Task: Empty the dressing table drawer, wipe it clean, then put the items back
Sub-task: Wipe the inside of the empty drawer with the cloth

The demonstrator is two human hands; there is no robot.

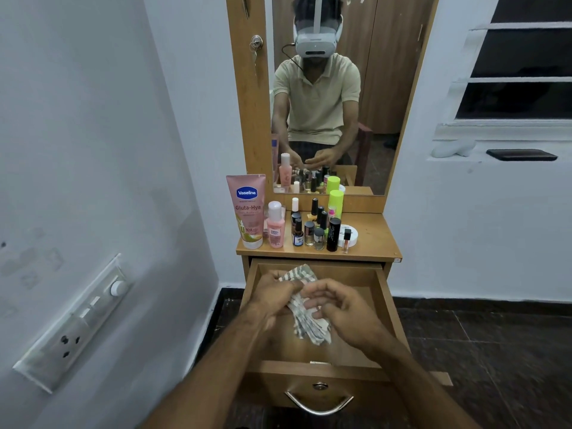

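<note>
Both hands meet over the open drawer (385,308): the left hand (272,297) grips a striped cloth (305,323), while the right hand (343,308) pinches it with curled fingers. Beyond them, on the table (376,239), stand a Vaseline tube (246,212) and small bottles (309,227).

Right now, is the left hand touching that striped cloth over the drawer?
Touching. The head view shows the left hand gripping the upper end of the striped cloth, its fingers curled over the fabric above the open drawer.
</note>
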